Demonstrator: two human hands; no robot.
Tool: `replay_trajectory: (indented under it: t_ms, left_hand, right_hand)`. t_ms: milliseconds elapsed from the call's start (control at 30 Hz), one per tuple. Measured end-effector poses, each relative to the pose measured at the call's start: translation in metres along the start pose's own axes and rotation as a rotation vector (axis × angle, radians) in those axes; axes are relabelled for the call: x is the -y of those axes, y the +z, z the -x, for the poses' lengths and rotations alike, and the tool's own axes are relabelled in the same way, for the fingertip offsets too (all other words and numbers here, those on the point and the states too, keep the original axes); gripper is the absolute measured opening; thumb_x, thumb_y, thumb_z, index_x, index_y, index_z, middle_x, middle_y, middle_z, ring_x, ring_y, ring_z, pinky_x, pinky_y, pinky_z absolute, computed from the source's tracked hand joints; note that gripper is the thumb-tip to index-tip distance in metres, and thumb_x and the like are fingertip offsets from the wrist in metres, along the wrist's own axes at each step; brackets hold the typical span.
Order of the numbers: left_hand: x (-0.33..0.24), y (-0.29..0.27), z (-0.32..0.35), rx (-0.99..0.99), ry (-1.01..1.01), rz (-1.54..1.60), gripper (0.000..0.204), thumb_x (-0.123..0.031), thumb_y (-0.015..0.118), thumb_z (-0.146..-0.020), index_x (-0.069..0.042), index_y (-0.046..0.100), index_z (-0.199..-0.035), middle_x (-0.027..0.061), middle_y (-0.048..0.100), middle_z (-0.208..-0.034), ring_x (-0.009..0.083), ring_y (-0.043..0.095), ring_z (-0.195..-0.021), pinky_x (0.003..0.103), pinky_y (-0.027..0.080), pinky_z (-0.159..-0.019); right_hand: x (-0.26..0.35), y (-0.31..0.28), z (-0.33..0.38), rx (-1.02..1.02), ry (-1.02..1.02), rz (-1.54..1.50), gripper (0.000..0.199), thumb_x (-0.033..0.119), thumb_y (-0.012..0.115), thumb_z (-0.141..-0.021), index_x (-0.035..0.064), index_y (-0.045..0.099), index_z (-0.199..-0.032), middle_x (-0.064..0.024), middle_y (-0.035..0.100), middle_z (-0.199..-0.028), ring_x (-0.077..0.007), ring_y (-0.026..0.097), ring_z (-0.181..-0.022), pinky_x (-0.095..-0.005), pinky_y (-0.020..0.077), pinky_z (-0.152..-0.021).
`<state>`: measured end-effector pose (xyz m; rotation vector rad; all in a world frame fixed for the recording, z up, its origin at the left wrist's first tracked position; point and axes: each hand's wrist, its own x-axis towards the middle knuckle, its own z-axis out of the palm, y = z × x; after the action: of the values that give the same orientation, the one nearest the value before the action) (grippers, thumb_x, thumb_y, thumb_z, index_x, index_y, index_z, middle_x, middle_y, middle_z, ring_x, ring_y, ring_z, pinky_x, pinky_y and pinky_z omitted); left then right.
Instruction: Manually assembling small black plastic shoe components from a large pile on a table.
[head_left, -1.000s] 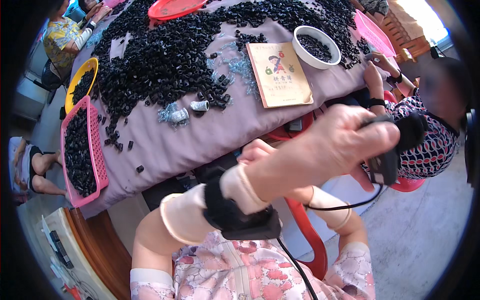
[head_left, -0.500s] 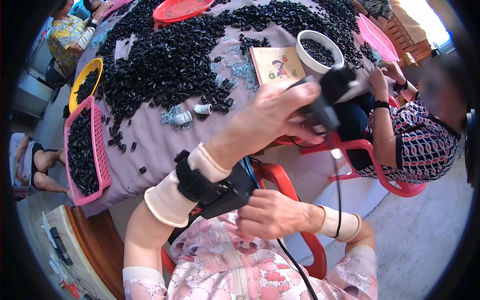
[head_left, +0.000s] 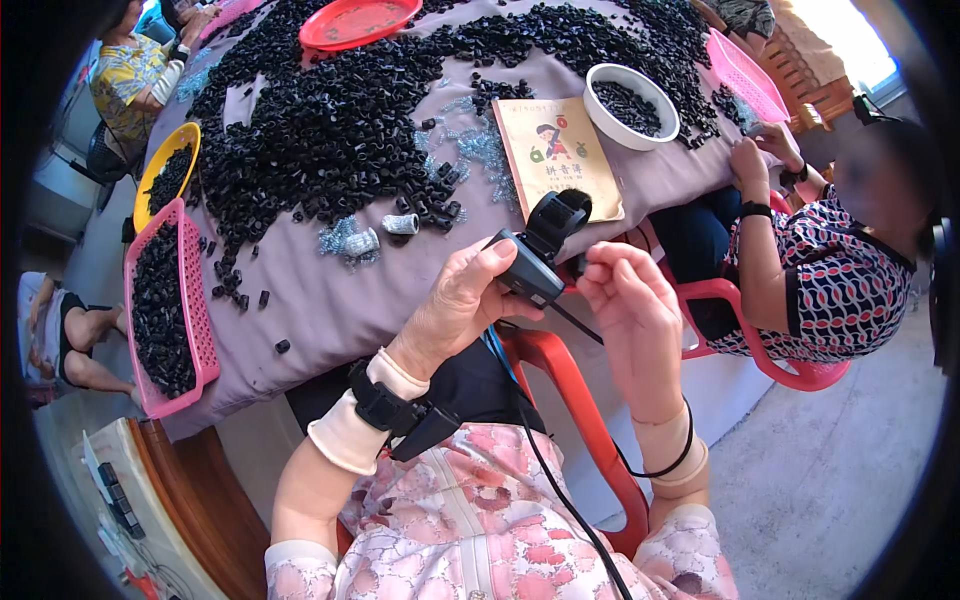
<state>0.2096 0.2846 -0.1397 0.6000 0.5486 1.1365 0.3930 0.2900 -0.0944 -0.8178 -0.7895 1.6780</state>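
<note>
The wrist unit [head_left: 425,432] is strapped just behind the left hand [head_left: 455,305]. The left hand is closed around the device [head_left: 530,275], thumb on top; the strap [head_left: 557,220] loops up from the device. The right hand [head_left: 635,300] is half-curled just beside the device; whether its fingertips grip anything cannot be determined. Beyond both hands lies the notebook [head_left: 560,150], then the bowl [head_left: 642,143]. The black pieces [head_left: 330,130] are heaped beyond the left hand.

The left hand [head_left: 455,305] has drawn back with the black box [head_left: 530,272] to the table's [head_left: 400,290] near edge. The right hand [head_left: 635,300] has risen from the left wrist to just beside this box. Most of the booklet's [head_left: 560,155] lower part, covered before, shows again.
</note>
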Motion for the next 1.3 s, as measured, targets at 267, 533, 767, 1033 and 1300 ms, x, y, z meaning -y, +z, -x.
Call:
replay_trajectory:
  t_ms: [267,533,767,1033,1300]
  left_hand:
    - [0.000,-0.006,-0.005,-0.013,0.003,-0.046,0.038,-0.036,0.053,-0.092,-0.001,0.057,-0.104,0.0092,0.064,-0.092,0.0148,0.064,-0.083,0.029,0.055,-0.069]
    - [-0.013,0.007,-0.010,0.033,0.039,0.008,0.041,-0.038,0.050,-0.093,0.001,0.059,-0.102,0.0121,0.065,-0.095,0.0185,0.064,-0.083,0.033,0.054,-0.073]
    - [-0.013,0.029,0.002,-0.020,0.027,-0.145,0.038,-0.034,0.052,-0.093,0.001,0.055,-0.106,0.0106,0.064,-0.092,0.0170,0.064,-0.080,0.033,0.055,-0.072]
    - [-0.019,0.063,-0.007,-0.056,0.100,0.023,0.039,-0.035,0.049,-0.095,0.004,0.056,-0.101,0.0142,0.065,-0.090,0.0198,0.065,-0.078,0.037,0.056,-0.075]
    - [0.003,0.088,0.026,-0.019,0.017,0.106,0.039,-0.033,0.048,-0.096,0.002,0.048,-0.112,0.0096,0.059,-0.101,0.0171,0.063,-0.084,0.034,0.055,-0.075]
  right_hand:
    - [-0.012,0.008,0.003,0.078,-0.264,0.388,0.012,0.000,0.049,-0.091,-0.0021,0.058,-0.100,-0.0049,0.057,-0.100,-0.0073,0.054,-0.080,-0.0215,0.0439,-0.077]
    - [-0.038,0.001,0.025,1.230,0.052,0.874,0.015,0.012,0.058,-0.087,-0.0020,0.060,-0.093,-0.0143,0.059,-0.086,-0.0320,0.058,-0.081,-0.0348,0.0475,-0.073]
    - [0.001,-0.044,-0.007,0.027,0.013,0.631,0.008,0.006,0.055,-0.086,0.0013,0.061,-0.088,-0.0018,0.056,-0.080,-0.0088,0.054,-0.071,-0.0236,0.0447,-0.063]
    - [-0.046,-0.032,0.017,0.506,-0.228,1.066,0.012,-0.001,0.056,-0.079,-0.0018,0.058,-0.091,-0.0147,0.058,-0.080,-0.0282,0.059,-0.071,-0.0352,0.0477,-0.064]
    - [-0.050,-0.013,-0.021,0.085,-0.242,0.086,0.024,0.019,0.058,-0.090,0.0047,0.051,-0.109,-0.0016,0.053,-0.094,-0.0074,0.048,-0.086,-0.0213,0.0403,-0.078]
